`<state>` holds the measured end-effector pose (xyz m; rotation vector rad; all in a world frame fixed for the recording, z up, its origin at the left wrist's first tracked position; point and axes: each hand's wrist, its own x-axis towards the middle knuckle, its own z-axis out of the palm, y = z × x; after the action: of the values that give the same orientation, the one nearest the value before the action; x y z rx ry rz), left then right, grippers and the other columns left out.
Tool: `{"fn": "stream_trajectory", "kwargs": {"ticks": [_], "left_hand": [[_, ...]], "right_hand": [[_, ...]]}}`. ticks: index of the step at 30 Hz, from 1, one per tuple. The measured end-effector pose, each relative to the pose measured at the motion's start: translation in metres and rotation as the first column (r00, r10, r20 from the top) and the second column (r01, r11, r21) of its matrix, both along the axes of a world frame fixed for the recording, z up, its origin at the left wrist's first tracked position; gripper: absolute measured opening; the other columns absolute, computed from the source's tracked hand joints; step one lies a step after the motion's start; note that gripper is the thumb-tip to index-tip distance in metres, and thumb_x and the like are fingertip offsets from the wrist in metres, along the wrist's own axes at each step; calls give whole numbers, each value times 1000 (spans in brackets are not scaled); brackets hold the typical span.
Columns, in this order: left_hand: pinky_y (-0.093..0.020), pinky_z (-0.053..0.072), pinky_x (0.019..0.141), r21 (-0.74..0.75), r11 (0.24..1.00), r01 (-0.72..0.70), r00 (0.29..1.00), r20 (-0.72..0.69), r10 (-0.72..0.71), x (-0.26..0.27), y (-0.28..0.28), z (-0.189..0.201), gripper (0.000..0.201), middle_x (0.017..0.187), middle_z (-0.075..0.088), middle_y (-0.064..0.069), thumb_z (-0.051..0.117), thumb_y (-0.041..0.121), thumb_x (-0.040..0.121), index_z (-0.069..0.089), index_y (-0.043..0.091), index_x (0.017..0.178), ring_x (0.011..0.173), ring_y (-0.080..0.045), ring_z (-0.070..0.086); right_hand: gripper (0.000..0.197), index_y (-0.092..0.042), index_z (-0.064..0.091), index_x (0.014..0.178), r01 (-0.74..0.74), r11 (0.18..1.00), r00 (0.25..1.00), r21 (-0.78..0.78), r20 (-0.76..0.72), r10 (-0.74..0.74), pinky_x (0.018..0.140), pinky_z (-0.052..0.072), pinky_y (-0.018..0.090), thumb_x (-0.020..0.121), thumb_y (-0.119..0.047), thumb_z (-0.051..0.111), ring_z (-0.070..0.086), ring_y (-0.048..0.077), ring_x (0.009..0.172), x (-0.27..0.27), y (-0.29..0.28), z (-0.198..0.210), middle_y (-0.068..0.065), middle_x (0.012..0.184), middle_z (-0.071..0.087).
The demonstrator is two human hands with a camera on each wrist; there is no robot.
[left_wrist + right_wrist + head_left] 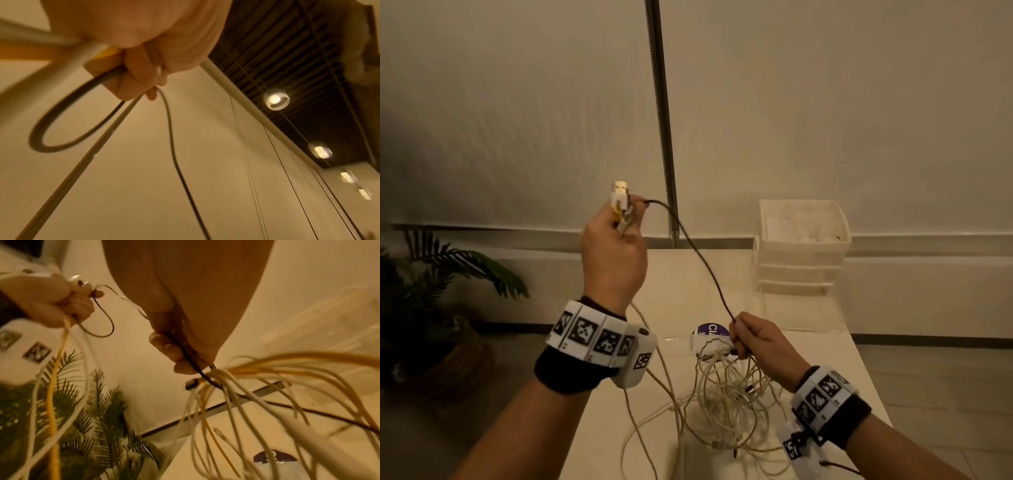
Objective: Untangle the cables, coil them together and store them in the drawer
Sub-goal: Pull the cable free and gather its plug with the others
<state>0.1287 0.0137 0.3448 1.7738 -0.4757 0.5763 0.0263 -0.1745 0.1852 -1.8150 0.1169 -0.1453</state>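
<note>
My left hand [616, 222] is raised above the table and grips several cable ends, with a white USB plug [620, 195] sticking up from the fist. A black cable [698, 253] runs from that fist down to my right hand [743, 339], which pinches it along with the top of a tangle of white and yellow cables [726, 404] hanging onto the table. In the left wrist view the fingers [141, 78] curl round white, yellow and black cables [170, 138]. The right wrist view shows the fingers [170, 348] clamped on the black cable [193, 363] above the tangle [246, 394].
A white drawer unit [803, 246], its top drawer open, stands at the table's far right. A purple round label [710, 330] lies on the table [688, 281] behind the tangle. A potted plant [431, 291] stands on the floor at left. A metal pole [662, 120] rises behind the table.
</note>
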Motion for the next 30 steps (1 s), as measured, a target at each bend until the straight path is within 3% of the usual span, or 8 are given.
{"fn": "stream_trajectory", "kwargs": {"ticks": [3, 7, 11, 15, 19, 22, 25, 30], "left_hand": [[-1, 39, 53, 286, 949, 135, 977, 118, -175, -22, -7, -19, 55, 79, 55, 20, 57, -2, 93, 47, 22, 142, 61, 14, 54], [-3, 35, 52, 357, 924, 134, 966, 161, -202, -42, -19, -43, 85, 62, 44, 23, 55, -11, 82, 24, 23, 153, 56, -1, 51], [-4, 42, 52, 44, 999, 28, 968, 247, -38, -33, -10, -34, 32, 72, 52, 22, 55, 3, 93, 52, -1, 125, 62, 10, 57], [-11, 40, 52, 107, 981, 162, 947, 263, -185, -26, 2, -25, 9, 70, 54, 17, 59, 7, 94, 55, 15, 92, 61, 2, 54], [-16, 48, 65, 450, 725, 521, 820, -28, -571, -38, -10, -37, 39, 87, 68, 9, 60, 5, 86, 60, 18, 123, 73, -3, 62], [-30, 49, 72, 628, 599, 496, 854, -229, -467, -43, -31, -49, 54, 97, 69, -4, 49, 4, 83, 50, 26, 133, 84, -21, 60], [-28, 36, 62, 616, 708, 346, 928, -114, -354, -39, -37, -52, 23, 84, 67, -10, 47, 2, 83, 55, 19, 98, 78, -30, 58], [-17, 34, 53, 391, 905, 165, 979, 47, -199, -31, -37, -23, 22, 73, 64, -1, 50, -6, 83, 60, 11, 93, 60, -12, 53]], "right_hand": [[27, -3, 51, 82, 15, 998, 1000, 62, 24, -16, 60, 43, 35, 103, -13, 37, 39, 11, 53, 5, -2, 16, 7, 61, 40], [27, -1, 50, 86, -18, 996, 995, 85, 102, 10, 62, 42, 36, 103, -16, 36, 38, 18, 56, 7, -4, 41, 11, 65, 39], [30, -6, 52, 84, 121, 985, 981, 123, 139, -138, 55, 31, 34, 104, -20, 35, 31, 18, 54, 9, -13, 43, 8, 61, 35], [34, -13, 59, 77, 231, 964, 963, 131, 113, -246, 53, 22, 32, 103, -20, 38, 28, 15, 52, 5, -20, 44, 7, 58, 34], [29, -12, 63, 73, 17, 987, 993, 161, 114, -35, 55, 28, 27, 98, -16, 47, 35, 15, 55, -8, -5, 59, 6, 60, 42], [14, 0, 61, 78, -93, 967, 988, 238, 143, 60, 54, 29, 26, 79, -8, 50, 37, 15, 56, -10, 0, 77, 12, 64, 45], [20, 7, 63, 89, -68, 976, 981, 207, 190, 28, 55, 34, 24, 85, -8, 51, 42, 15, 56, -10, -11, 85, 8, 60, 51], [22, -4, 60, 90, -50, 997, 993, -50, 102, 55, 64, 48, 19, 100, -6, 42, 60, 5, 62, -9, 5, 48, 5, 71, 63]]}}
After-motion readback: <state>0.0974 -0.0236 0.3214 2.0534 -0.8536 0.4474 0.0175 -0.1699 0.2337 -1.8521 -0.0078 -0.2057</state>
